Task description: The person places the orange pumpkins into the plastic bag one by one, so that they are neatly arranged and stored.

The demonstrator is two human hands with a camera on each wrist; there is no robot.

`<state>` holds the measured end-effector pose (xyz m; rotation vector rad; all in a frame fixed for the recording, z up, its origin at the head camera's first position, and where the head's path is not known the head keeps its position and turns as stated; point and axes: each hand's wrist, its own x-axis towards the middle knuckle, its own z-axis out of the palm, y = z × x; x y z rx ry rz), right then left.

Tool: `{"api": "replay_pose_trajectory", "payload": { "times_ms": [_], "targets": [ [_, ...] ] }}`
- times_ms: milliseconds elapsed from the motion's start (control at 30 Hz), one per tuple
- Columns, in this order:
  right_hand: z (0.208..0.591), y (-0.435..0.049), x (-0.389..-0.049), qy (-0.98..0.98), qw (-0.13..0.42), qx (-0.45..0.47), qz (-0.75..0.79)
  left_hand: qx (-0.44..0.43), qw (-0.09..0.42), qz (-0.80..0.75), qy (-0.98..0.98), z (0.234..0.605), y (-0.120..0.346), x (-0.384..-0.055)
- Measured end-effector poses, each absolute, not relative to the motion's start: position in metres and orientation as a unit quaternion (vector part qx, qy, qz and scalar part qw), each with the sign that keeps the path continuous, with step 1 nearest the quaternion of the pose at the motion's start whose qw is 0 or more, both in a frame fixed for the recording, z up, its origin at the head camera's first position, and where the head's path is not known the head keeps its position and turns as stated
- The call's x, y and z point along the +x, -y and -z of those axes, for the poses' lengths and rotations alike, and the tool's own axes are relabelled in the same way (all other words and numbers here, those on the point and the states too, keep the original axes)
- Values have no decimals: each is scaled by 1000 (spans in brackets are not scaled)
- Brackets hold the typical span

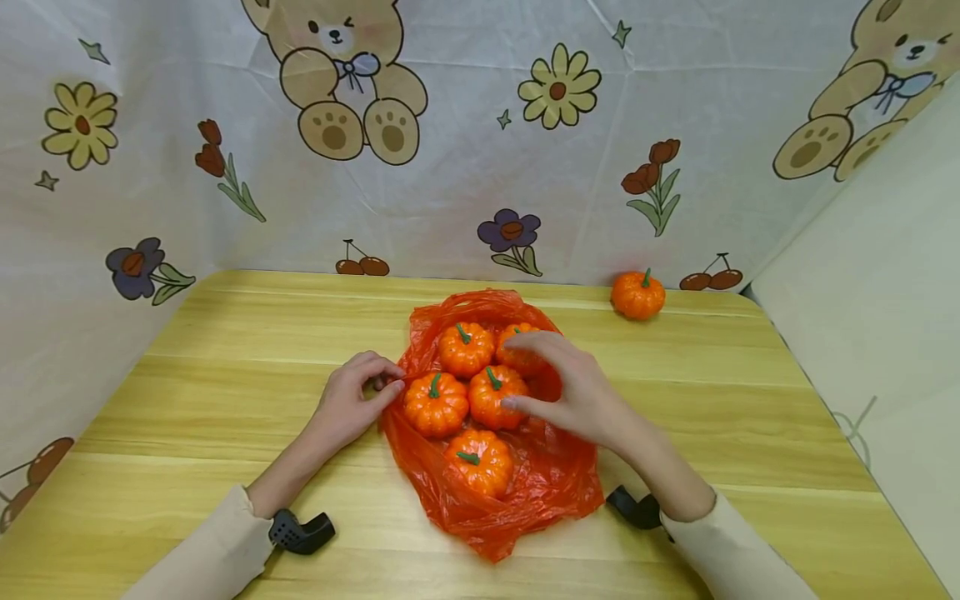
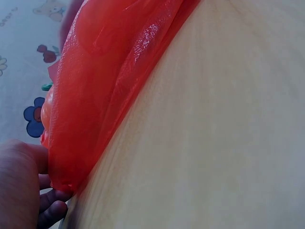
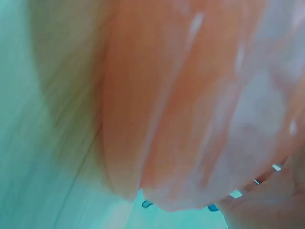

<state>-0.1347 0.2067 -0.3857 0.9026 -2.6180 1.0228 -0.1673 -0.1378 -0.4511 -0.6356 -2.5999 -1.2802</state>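
Note:
A red plastic bag (image 1: pixel 540 517) lies spread with its mouth up on the table, and several small orange pumpkins with green stems, such as the nearest pumpkin (image 1: pixel 480 463), sit inside. My left hand (image 1: pixel 352 400) pinches the bag's left edge between thumb and fingers; the left wrist view shows the bag (image 2: pixel 109 81) rising beside that hand (image 2: pixel 21 181). Over the bag's right side is my right hand (image 1: pixel 581 387), thumb and fingers apart, in front of the far-right pumpkin (image 1: pixel 521 358) and the middle pumpkin (image 1: pixel 495 396). Whether it touches them I cannot tell. In the right wrist view, blurred bag film (image 3: pixel 167 95) hides most of it.
Another orange pumpkin (image 1: pixel 637 296) stands at the table's back right, outside the bag. Behind the wooden table (image 1: pixel 247 350) hangs a white printed cloth (image 1: pixel 450 183). Black wrist devices, including the left one (image 1: pixel 302 532), sit close above the tabletop.

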Motion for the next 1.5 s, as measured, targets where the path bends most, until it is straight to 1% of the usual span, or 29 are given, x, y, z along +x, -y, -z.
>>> {"api": "replay_pose_trajectory", "payload": {
  "times_ms": [300, 733, 967, 1133, 1267, 1500],
  "targets": [
    [381, -229, -147, 885, 131, 263, -361, -213, 86, 431, 872, 452, 138, -168],
    [380, -272, -162, 899, 148, 155, -383, -209, 83, 430, 874, 452, 137, -168],
    [380, -280, -165, 904, 145, 134, -379, -209, 81, 430, 875, 453, 137, -169],
    [381, -290, -169, 898, 141, 106, -403, -209, 82, 432, 874, 451, 137, -169],
    [380, -303, -172, 887, 156, 66, -429, -211, 83, 432, 873, 451, 137, -169],
    [385, -328, -177, 886, 179, 17, -427, -207, 80, 431, 875, 451, 138, -168]
  ]
}}
